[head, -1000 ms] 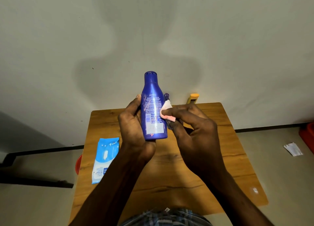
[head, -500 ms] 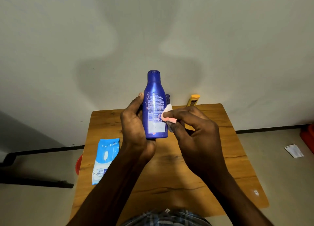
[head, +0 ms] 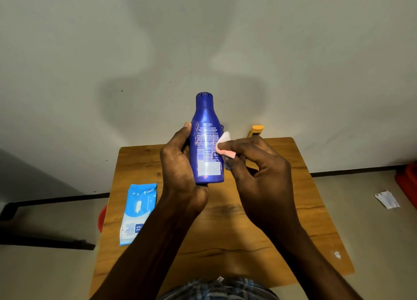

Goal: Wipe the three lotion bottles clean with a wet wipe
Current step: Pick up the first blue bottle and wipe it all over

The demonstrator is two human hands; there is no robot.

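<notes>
The left hand (head: pixel 180 164) is wrapped around a dark blue lotion bottle (head: pixel 206 141), holding it upright above the far half of the wooden bench (head: pixel 259 223), cap up and the printed back label facing the camera. The right hand (head: pixel 259 171) pinches a small folded wet wipe (head: pixel 223 141) between thumb and fingertips and presses it against the bottle's right side, about halfway up the label. Behind the blue bottle, a sliver of what seems to be a second dark bottle (head: pixel 222 128) peeks out, too hidden to be sure. A yellow bottle with an orange cap (head: pixel 256 131) stands at the bench's far edge, close to the wall. A pale blue pack of wipes (head: pixel 137 211) lies flat on the left side of the bench, partly over its edge. On the floor to the right lies a scrap of white paper (head: pixel 387 199).
</notes>
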